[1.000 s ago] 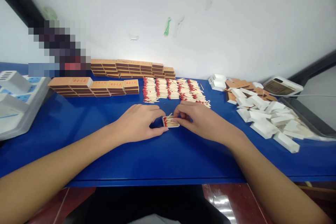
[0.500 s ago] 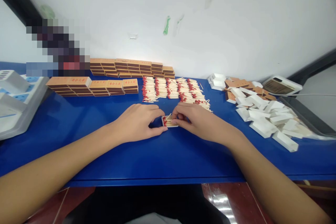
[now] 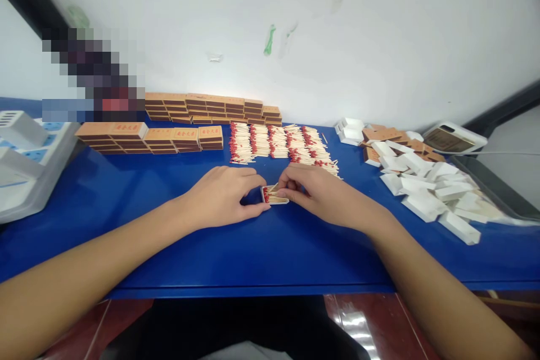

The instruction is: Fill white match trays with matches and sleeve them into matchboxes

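A small white matchbox tray (image 3: pixel 274 196) filled with red-tipped matches lies on the blue table (image 3: pixel 261 247) between my hands. My left hand (image 3: pixel 221 196) curls round the tray's left end, thumb and fingers pinching it. My right hand (image 3: pixel 317 191) presses its fingertips on the matches at the tray's right end, fingers bent together. Just behind them lie rows of loose red-tipped matches (image 3: pixel 280 143).
Stacks of brown matchboxes (image 3: pixel 152 138) stand at the back left, more (image 3: pixel 211 108) along the wall. A heap of white inner trays (image 3: pixel 426 191) and brown sleeves (image 3: pixel 386 136) lies at right. A white power strip (image 3: pixel 25 157) is at far left, a phone (image 3: pixel 453 138) at far right.
Almost nothing has moved. My right fingers have shifted slightly over the matches in the tray; my left hand stays on the tray's end.
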`<state>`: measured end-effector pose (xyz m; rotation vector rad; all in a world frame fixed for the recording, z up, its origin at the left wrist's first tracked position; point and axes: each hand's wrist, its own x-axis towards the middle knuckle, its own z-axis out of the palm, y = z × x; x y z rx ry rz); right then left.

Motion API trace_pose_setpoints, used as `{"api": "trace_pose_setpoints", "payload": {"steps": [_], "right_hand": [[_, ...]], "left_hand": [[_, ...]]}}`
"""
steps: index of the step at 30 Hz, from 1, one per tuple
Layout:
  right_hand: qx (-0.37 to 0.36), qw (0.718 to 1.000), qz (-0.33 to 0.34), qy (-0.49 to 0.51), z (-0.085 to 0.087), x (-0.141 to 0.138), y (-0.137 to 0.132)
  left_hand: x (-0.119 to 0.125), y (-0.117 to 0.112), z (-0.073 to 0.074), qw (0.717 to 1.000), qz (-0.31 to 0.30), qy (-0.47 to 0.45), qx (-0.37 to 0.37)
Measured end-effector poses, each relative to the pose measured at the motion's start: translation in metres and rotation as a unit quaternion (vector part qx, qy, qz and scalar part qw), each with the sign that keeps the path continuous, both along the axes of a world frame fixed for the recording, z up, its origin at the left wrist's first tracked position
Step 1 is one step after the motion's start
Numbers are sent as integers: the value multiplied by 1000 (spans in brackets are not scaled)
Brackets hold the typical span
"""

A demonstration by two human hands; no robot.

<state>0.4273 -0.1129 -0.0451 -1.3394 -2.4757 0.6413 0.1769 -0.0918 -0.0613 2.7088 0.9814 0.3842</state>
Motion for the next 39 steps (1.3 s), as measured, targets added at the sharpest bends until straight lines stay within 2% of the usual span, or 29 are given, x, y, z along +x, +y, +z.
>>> {"api": "trace_pose_setpoints", "payload": {"steps": [7, 20, 25, 30, 35, 39], "right_hand": [[14, 1000, 2, -6, 2, 2, 0], [-24, 999, -8, -38, 3, 10, 1], [-16, 999, -11, -32, 3, 8, 1], [-12, 1000, 17, -16, 1, 4, 0], [20, 1000, 3, 5, 3, 4, 0], [36, 999, 21, 9, 3, 2, -2]], "left_hand": [[1, -1, 2, 1000, -3, -2, -3], [1, 0, 0, 1000, -3, -5, -9], [1, 0, -1, 1000, -1, -3, -5], [0, 0, 1, 1000, -2, -2, -3], [1, -2, 1, 1000, -3, -6, -3], [0, -1, 0, 1000, -8, -10, 5]]}}
